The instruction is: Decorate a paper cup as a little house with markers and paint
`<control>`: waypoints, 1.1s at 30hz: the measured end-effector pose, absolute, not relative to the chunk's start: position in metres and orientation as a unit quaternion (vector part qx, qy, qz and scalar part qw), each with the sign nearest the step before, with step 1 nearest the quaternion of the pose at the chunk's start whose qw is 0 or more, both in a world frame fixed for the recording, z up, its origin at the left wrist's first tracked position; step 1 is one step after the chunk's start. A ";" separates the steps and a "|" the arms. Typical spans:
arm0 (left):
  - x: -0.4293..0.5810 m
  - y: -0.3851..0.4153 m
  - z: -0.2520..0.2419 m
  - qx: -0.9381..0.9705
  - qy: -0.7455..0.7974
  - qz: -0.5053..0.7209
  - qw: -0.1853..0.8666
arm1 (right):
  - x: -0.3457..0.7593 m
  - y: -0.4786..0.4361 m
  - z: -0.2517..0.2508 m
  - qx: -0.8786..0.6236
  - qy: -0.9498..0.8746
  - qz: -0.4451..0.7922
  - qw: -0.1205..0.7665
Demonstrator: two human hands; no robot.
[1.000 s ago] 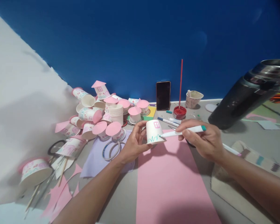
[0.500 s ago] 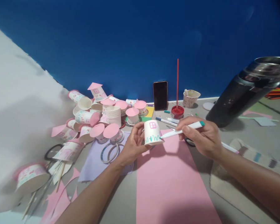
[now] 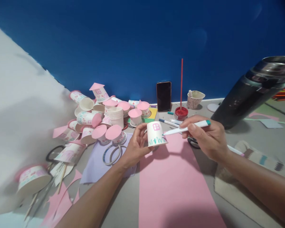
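My left hand (image 3: pixel 136 146) grips an upside-down white paper cup (image 3: pixel 155 134) above a pink paper sheet (image 3: pixel 175 180). The cup bears a pink window drawing and a green zigzag line near its rim. My right hand (image 3: pixel 207 136) pinches a white marker with a teal end (image 3: pixel 187 128); its tip sits just off the cup's right side, above the zigzag.
A heap of decorated cups with pink round lids (image 3: pixel 104 117) lies at the left, scissors (image 3: pixel 53 153) and tape rings (image 3: pixel 112 153) nearby. A phone (image 3: pixel 163 96), a red pot with a stick (image 3: pixel 181 112), loose markers (image 3: pixel 169 123) and a dark steel flask (image 3: pixel 254 91) stand behind.
The marker tip has lifted from the green zigzag at the cup's rim to a spot higher beside the cup. The cup has barely moved in my left hand.
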State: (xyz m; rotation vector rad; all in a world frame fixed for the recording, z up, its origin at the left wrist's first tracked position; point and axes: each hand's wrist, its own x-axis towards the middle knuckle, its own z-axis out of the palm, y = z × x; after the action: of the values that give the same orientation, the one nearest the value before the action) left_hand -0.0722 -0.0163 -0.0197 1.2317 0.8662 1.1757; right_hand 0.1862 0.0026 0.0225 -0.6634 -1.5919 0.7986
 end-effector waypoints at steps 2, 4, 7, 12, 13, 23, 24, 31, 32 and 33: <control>-0.072 -0.017 -0.019 0.525 0.372 0.501 0.579 | 0.186 0.002 0.022 -0.285 -0.690 0.335 0.575; -0.072 -0.017 -0.019 0.526 0.375 0.500 0.577 | 0.186 0.001 0.022 -0.283 -0.698 0.331 0.569; -0.071 -0.017 -0.021 0.530 0.376 0.504 0.569 | 0.186 0.001 0.023 -0.267 -0.708 0.341 0.557; -0.073 -0.015 -0.026 0.558 0.369 0.502 0.548 | 0.187 0.000 0.021 -0.277 -0.689 0.358 0.567; -0.073 -0.015 -0.026 0.566 0.369 0.502 0.540 | 0.187 0.000 0.021 -0.279 -0.689 0.359 0.565; -0.074 -0.020 -0.024 0.619 0.399 0.478 0.479 | 0.187 -0.002 0.018 -0.298 -0.720 0.312 0.544; -0.074 -0.020 -0.024 0.621 0.399 0.477 0.477 | 0.186 -0.003 0.018 -0.297 -0.727 0.306 0.538; -0.072 -0.022 -0.020 0.626 0.407 0.467 0.474 | 0.184 -0.004 0.021 -0.283 -0.756 0.292 0.513; -0.072 -0.023 -0.019 0.628 0.413 0.462 0.471 | 0.184 -0.004 0.021 -0.284 -0.758 0.293 0.509; -0.072 -0.023 -0.018 0.630 0.417 0.459 0.468 | 0.185 -0.004 0.020 -0.287 -0.758 0.294 0.507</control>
State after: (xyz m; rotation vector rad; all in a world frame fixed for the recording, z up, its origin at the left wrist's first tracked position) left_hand -0.0717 -0.0230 -0.0182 1.5443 1.0232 1.1256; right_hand 0.1848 -0.0040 0.0203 -0.6927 -1.8268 0.7093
